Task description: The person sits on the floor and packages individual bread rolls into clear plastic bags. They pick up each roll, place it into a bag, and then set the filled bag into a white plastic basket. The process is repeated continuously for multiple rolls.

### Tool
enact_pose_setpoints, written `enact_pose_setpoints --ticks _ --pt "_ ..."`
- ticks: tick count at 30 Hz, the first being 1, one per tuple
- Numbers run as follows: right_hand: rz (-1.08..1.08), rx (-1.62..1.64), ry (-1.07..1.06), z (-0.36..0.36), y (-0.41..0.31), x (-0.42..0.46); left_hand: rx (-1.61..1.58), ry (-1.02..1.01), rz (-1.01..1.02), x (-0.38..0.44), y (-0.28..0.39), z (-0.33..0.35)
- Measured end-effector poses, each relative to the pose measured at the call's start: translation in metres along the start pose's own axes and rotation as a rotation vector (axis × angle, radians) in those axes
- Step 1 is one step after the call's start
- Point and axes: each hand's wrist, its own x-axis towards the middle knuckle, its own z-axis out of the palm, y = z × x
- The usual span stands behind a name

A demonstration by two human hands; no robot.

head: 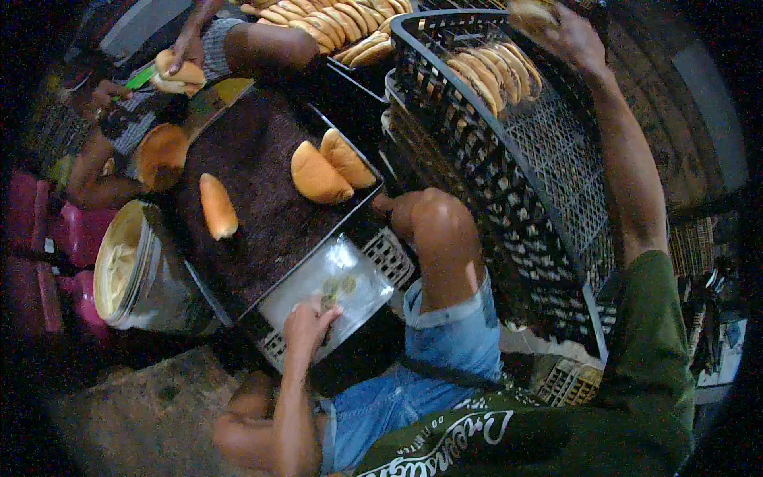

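Observation:
My right hand [560, 36], blurred at the top right, holds a bun [533, 13] over the rim of a black plastic crate [506, 128]. Filled buns [498, 74] stand in a row inside that crate. My left hand [307, 328] touches a stack of clear plastic bags or film [304, 274] with printed marks; whether its fingers grip a sheet is unclear. Beyond the plastic, a wide tray [256, 137] holds dark brown granules. Two folded buns [322, 173] lie by its right corner, and an oblong bun [218, 206] is on its left part.
Across the tray, another person's hand [186, 56] holds a bun beside a green-bladed spreader [141, 79]. A bucket of pale cream [122, 268] stands left of the tray. More filled buns [340, 24] are in rows at the top. My knee [441, 220] is between tray and crate.

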Motion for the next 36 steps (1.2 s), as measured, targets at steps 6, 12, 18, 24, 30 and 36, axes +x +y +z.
enact_pose_setpoints --ticks 6,12,18,24,30,36 --pt "0.345 0.114 -0.505 0.059 0.037 0.018 -0.379 -0.386 -0.119 -0.011 0.042 -0.069" --pt "-0.379 0.821 -0.645 -0.005 -0.211 -0.005 -0.921 0.024 -0.016 -0.038 0.077 -0.124" --pt "-0.591 1.130 -0.299 -0.019 -0.454 -0.121 -0.809 0.466 0.179 -0.028 0.048 -0.136" --pt "0.484 1.902 -0.707 -0.007 -0.456 -0.190 -1.897 0.608 0.068 -0.030 0.029 -0.135" --pt "0.662 1.879 -0.490 0.012 -0.471 -0.211 -1.557 0.885 -0.079 -0.032 0.021 -0.139" --pt "0.054 1.598 0.022 0.028 -0.514 -0.148 -1.638 1.487 -0.155 -0.045 -0.014 -0.190"
